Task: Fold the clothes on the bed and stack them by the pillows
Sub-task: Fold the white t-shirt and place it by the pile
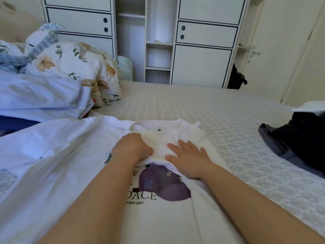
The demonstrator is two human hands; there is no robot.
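A white T-shirt (163, 213) with a purple print and dark lettering lies flat on the bed in front of me, its collar pointing away. A sleeve is folded over the chest. My left hand (131, 148) grips the edge of that folded cloth with curled fingers. My right hand (188, 156) lies flat on the fold, fingers spread and straight. Floral pillows (75, 67) sit at the far left of the bed.
A pale blue sheet (38, 95) is bunched at the left, partly over the shirt's side. Dark clothes (299, 138) with a white piece on top lie at the right edge. The patterned mattress (202, 106) stretches ahead. White cabinets (202, 50) stand behind the bed.
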